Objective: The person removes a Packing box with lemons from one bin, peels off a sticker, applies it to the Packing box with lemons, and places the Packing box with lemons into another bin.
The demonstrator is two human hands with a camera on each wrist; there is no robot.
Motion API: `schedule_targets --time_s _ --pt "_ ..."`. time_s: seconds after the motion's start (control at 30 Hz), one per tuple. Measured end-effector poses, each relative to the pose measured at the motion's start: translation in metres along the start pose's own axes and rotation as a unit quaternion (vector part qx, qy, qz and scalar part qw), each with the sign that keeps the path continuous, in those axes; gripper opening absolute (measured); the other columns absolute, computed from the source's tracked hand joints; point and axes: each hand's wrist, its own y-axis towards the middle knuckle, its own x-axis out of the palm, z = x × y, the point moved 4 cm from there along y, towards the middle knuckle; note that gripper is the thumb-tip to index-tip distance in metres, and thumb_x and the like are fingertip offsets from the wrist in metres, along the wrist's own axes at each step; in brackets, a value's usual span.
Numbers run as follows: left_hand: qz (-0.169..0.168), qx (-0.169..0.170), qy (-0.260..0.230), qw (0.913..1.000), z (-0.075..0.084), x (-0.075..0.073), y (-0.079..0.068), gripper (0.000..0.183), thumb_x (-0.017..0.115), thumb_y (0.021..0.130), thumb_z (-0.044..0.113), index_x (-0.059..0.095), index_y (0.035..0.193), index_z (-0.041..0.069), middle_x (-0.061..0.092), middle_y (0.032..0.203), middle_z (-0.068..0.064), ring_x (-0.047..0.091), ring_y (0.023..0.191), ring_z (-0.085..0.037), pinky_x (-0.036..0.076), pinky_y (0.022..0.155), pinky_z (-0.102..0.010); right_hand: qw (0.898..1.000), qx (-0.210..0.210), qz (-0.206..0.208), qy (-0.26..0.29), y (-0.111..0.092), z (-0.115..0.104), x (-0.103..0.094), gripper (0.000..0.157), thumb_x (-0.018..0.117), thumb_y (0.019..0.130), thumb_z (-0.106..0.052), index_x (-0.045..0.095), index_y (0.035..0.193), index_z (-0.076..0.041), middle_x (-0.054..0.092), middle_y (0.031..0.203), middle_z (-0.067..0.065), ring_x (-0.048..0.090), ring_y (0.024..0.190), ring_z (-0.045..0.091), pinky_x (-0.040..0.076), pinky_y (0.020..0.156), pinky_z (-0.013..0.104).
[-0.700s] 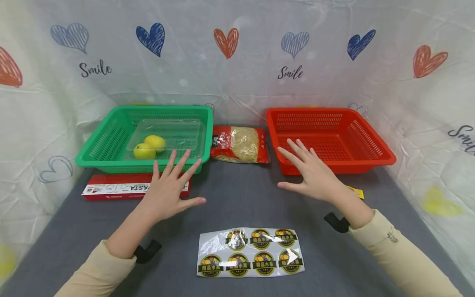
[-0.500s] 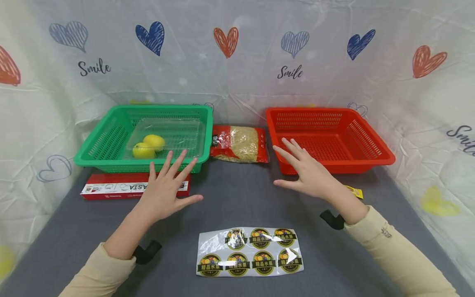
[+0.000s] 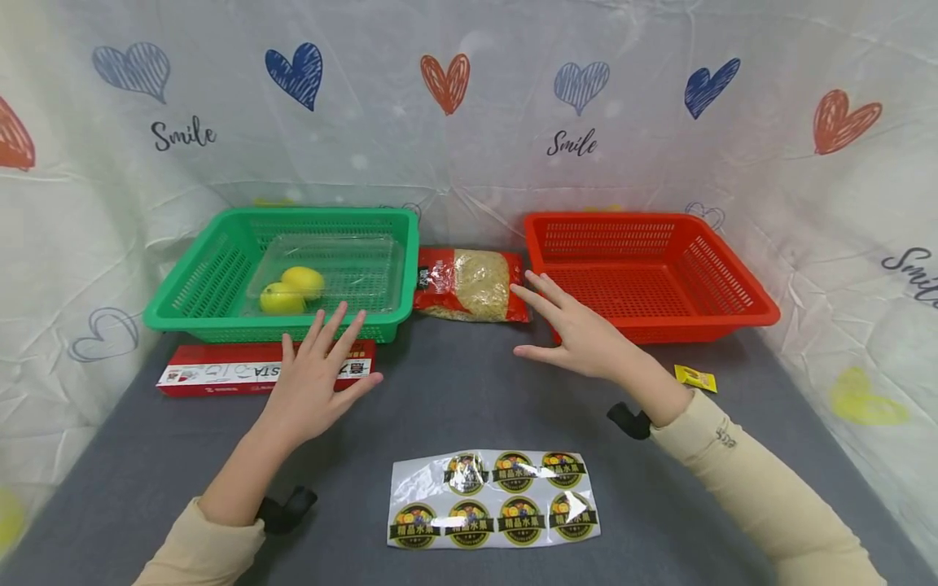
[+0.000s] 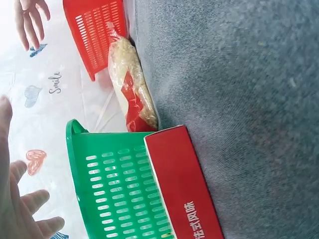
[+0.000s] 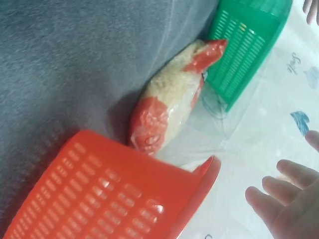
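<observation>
My left hand [image 3: 309, 392], fingers spread, hovers over the table before the green basket [image 3: 172, 313] and partly covers the red pasta box [image 3: 220, 375]. Fingers spread as well, my right hand [image 3: 582, 332] is in the air between the red basket [image 3: 659, 330] and the red-and-clear bag of grain-like food [image 3: 479, 285]. Neither hand holds anything. Inside the green basket are two yellow lemons [image 3: 303, 282] and a clear plastic container [image 3: 352, 252]. A sheet of round fruit stickers [image 3: 494, 499] lies flat at the front.
A small yellow packet [image 3: 695, 378] lies right of my right hand, in front of the red basket. Behind the baskets hangs a white curtain [image 3: 498, 179] printed with hearts. Grey cloth [image 3: 454, 391] covers the table.
My right hand has moved left, away from the red basket, uncovering the yellow packet. My left hand has drawn back slightly down and to the left. The objects stay put.
</observation>
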Motion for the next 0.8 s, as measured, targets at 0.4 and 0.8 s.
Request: schedule_targets --time_s 0.4,0.8 --pt "0.044 -0.025 -0.066 0.9966 -0.009 0.002 -0.006 0.075 0.059 0.088 0.034 0.016 0.148 0.018 0.017 0.149 -0.016 0.017 0.132 -0.043 0.003 0.096 -0.071 0.999 -0.035 -0.013 -0.003 0.029 -0.015 0.010 0.076 0.055 0.085 -0.053 0.024 0.146 -0.020 0.017 0.150 0.009 0.029 0.132 0.029 0.036 0.098 0.047" --pt "0.028 -0.068 -0.140 0.9875 -0.019 0.008 -0.015 0.074 0.053 0.091 0.033 0.011 0.147 0.009 0.017 0.146 -0.022 0.018 0.131 -0.041 0.005 0.098 -0.069 0.998 -0.056 -0.018 0.005 0.059 -0.032 0.023 0.073 0.056 0.086 -0.048 0.026 0.145 -0.018 0.020 0.149 0.010 0.033 0.130 0.028 0.036 0.099 0.044"
